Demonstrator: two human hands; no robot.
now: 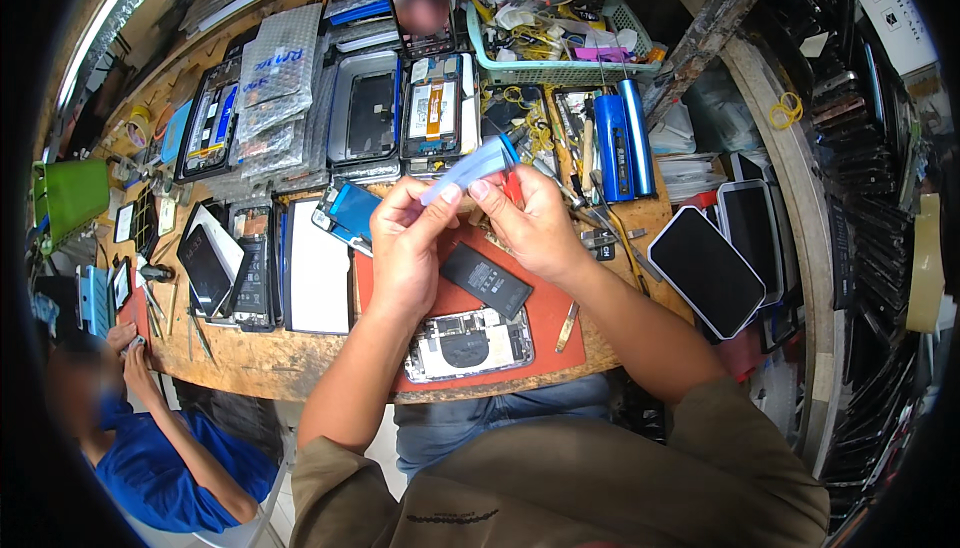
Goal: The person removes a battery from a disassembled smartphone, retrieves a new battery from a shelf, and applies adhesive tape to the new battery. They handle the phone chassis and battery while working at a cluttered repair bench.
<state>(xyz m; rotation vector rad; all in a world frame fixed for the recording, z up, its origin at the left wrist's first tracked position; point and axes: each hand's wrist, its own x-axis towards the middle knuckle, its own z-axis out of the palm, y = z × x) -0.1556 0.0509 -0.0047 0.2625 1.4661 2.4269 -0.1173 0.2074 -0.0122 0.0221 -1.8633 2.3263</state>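
On the battery (pixel 487 284), pale print (pixel 490 273)

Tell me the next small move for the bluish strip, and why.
Probably lower the bluish strip toward the dark battery: the left hand and right hand both pinch the strip raised above the red mat, while the battery lies out by the open phone, printed side up. Whether the strip is sticky, I cannot tell.

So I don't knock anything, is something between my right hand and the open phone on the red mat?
Yes: a dark battery lies between your right hand and the open phone, one corner overlapping the phone's upper edge in this view.
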